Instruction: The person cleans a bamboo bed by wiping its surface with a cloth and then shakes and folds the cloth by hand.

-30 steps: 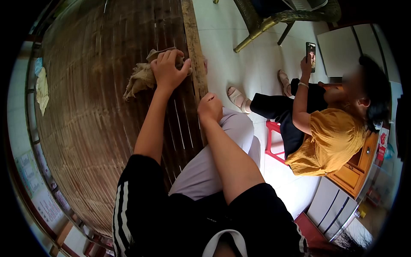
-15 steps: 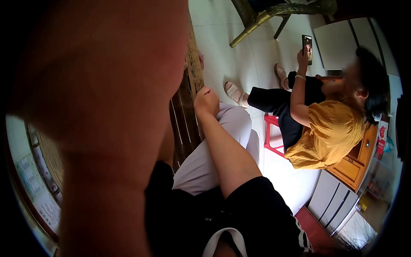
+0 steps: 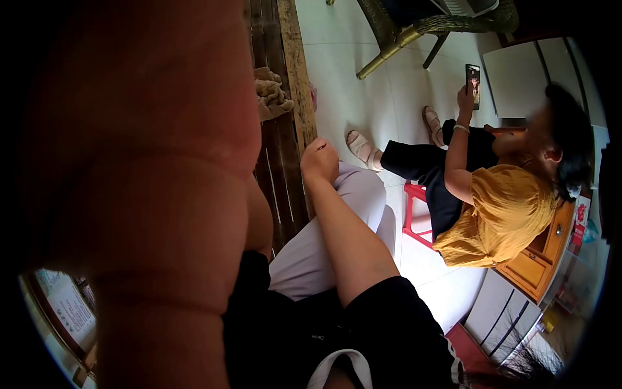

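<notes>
Very close to the camera, my left hand (image 3: 149,110) and wrist fill the left side of the view, blurred and dark. Its fingers cannot be made out, nor whether it holds anything. A crumpled tan cloth (image 3: 273,95) lies on the dark slatted bamboo surface (image 3: 282,194), partly hidden behind that hand. My right hand (image 3: 319,162) is a closed fist against the wooden edge (image 3: 296,71), beside my light trousers (image 3: 359,191). Nothing sticks out of the fist.
A person (image 3: 512,207) in a mustard top sits on a red stool (image 3: 411,211) at the right, holding up a phone (image 3: 473,86). Behind stand a woven chair (image 3: 395,39), an orange wooden cabinet (image 3: 528,273) and white panels. Papers (image 3: 67,311) show at lower left.
My left hand has let go of the cloth and come up close to the camera, covering much of the surface. The cloth stays on the surface. My right hand keeps its place.
</notes>
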Demonstrator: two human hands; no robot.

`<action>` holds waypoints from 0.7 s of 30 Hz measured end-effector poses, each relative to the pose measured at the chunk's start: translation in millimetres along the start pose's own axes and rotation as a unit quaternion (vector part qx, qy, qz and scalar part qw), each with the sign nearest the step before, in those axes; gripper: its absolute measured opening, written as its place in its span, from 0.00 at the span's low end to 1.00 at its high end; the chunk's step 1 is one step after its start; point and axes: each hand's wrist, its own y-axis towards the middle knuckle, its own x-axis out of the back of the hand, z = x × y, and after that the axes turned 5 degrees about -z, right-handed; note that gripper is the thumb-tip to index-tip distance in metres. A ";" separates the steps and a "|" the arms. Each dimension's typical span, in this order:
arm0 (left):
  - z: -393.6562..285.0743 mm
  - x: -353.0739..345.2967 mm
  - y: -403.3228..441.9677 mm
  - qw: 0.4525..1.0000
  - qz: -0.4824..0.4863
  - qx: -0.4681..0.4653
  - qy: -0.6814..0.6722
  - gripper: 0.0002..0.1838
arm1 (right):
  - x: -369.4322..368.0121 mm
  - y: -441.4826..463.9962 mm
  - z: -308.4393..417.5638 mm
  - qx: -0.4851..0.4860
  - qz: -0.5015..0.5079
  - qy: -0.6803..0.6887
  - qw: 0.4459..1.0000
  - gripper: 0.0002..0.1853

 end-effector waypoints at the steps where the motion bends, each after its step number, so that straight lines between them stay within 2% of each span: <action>1: -0.7 0.3 -0.7 1.000 -0.003 0.000 0.000 0.28 | 1.7 -0.5 0.7 0.002 0.001 -0.001 1.000 0.24; 19: -3.0 -0.6 4.9 1.000 -0.006 0.006 -0.021 0.24 | 7.0 -3.6 5.7 0.001 0.016 -0.010 1.000 0.25; 21: -1.0 -1.6 5.7 1.000 -0.008 0.009 -0.015 0.24 | -0.2 0.2 -1.0 0.019 -0.006 -0.007 1.000 0.25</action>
